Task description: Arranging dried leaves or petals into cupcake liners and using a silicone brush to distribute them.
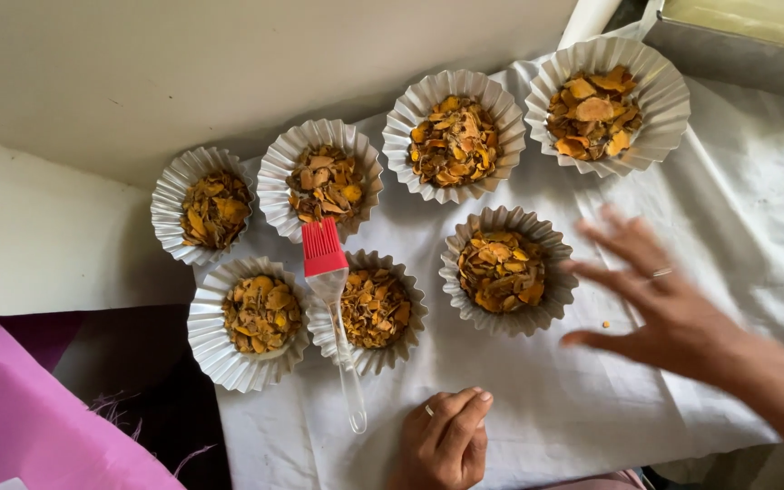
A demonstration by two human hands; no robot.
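Observation:
Several pleated silver cups filled with dried yellow-orange slices stand on a white paper sheet [537, 399]. My right hand [655, 304] hovers with fingers spread, blurred, just right of the lower right cup [504, 270], holding nothing. My left hand [446, 440] rests on the sheet at the bottom edge with its fingers curled in and nothing visible inside. A brush [330, 290] with red bristles and a clear handle lies across the rim of the lower middle cup [376, 310], its handle end pointing toward my left hand.
Other cups sit at the far left [206, 207], lower left [251, 319], upper middle [321, 179], upper centre [454, 136] and top right [606, 104]. A pink cloth [29, 417] lies at the bottom left. A metal tray edge [737, 54] shows at the top right.

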